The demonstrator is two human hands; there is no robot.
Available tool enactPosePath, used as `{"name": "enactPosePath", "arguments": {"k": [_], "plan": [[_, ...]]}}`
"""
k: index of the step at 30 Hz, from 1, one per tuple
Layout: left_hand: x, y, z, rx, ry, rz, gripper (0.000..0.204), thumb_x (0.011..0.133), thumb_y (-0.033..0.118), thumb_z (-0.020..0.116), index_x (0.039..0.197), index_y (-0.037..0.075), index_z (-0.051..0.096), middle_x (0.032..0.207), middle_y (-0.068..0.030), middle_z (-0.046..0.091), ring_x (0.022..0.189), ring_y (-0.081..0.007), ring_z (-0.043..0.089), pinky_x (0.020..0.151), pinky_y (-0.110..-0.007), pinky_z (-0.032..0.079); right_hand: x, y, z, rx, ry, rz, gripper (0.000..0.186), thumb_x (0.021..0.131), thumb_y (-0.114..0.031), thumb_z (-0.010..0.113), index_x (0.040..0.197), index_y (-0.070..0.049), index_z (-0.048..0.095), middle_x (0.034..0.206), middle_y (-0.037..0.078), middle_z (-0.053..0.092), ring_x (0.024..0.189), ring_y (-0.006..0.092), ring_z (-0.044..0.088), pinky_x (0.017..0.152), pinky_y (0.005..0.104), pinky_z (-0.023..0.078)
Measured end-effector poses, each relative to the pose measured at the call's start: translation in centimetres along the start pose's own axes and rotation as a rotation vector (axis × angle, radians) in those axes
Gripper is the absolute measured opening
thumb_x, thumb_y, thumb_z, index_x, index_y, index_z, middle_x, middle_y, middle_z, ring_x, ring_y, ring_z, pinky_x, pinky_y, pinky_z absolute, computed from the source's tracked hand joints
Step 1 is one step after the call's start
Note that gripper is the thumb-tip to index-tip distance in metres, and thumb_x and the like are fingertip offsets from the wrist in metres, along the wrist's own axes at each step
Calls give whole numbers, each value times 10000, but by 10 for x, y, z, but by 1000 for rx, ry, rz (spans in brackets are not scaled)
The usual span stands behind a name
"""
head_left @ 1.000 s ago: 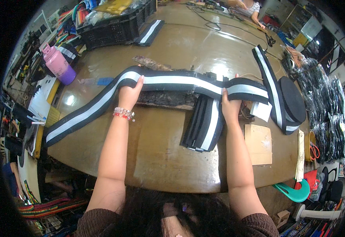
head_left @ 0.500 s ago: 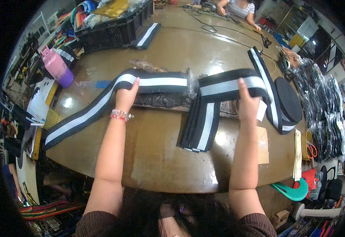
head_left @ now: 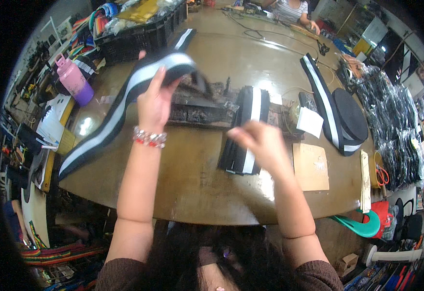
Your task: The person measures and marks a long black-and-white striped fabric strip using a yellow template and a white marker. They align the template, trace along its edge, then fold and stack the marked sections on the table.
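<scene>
My left hand [head_left: 154, 104] grips a long black webbing strap [head_left: 119, 116] with a white middle stripe. The strap's end is raised and blurred, and its tail runs down to the table's left edge. Close to my right hand [head_left: 261, 145] is a stack of cut webbing strips [head_left: 256, 104] in the same black and white. The hand is over the stack's right side, its fingers smeared by motion; whether it touches the strips cannot be told. Between the hands lies a dark, worn bar-shaped fixture [head_left: 197, 115], with the stack across its right part.
A webbing roll [head_left: 351, 116] stands at the right, one length trailing from it. Brown cardboard [head_left: 311, 167] and a white paper [head_left: 310, 121] lie nearer. At the left are a pink-purple bottle [head_left: 73, 80] and a black crate [head_left: 141, 41]. Another person [head_left: 292, 10] sits across the table.
My left hand has lifted the strap's end off the fixture. The strip my right hand held now lies along the stack, and that hand has moved left and nearer to me.
</scene>
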State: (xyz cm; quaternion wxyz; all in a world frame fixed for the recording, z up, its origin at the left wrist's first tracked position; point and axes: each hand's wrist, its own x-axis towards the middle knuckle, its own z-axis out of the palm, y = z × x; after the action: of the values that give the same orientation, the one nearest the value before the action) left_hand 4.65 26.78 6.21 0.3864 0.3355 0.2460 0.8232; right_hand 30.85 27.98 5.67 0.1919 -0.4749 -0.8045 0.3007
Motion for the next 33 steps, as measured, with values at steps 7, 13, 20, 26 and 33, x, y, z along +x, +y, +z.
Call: {"name": "enactPosePath", "arguments": {"k": [7,13,20,26,33], "plan": [[-47,-33,104,408,-361,48,375,942,130,561,1291,12,492,1184,-40,591,1039,-161,592,900,-421,502,36,-62,9,1497,335,-274,532,988,-404,441,1405,-80,378,1267,53,529,1141,179,500,976,389,394],[-29,-27,-2,-356,217,-253,396,942,230,555,1283,38,492,1109,-74,616,1009,-199,603,798,-367,525,59,30,-63,934,445,-265,437,969,-338,523,1360,-146,486,940,25,611,622,81,574,503,201,483],[23,-46,-59,969,215,31,303,896,299,641,1033,29,662,943,-82,687,851,-197,650,752,-301,479,82,64,-44,718,485,-126,546,900,-132,617,1407,-201,427,810,30,610,466,73,514,399,197,418],[19,-56,-70,1311,73,200,356,879,339,635,888,-17,661,855,-175,685,797,-317,660,718,-365,491,90,96,-20,627,518,28,482,887,-141,642,1348,-154,501,745,33,593,443,95,503,395,229,410],[8,-64,-83,1602,95,-83,450,880,396,609,759,-36,640,747,-206,644,694,-358,628,651,-402,483,94,120,11,592,539,144,491,868,-157,661,1333,-117,511,815,45,603,449,97,471,401,244,396]]}}
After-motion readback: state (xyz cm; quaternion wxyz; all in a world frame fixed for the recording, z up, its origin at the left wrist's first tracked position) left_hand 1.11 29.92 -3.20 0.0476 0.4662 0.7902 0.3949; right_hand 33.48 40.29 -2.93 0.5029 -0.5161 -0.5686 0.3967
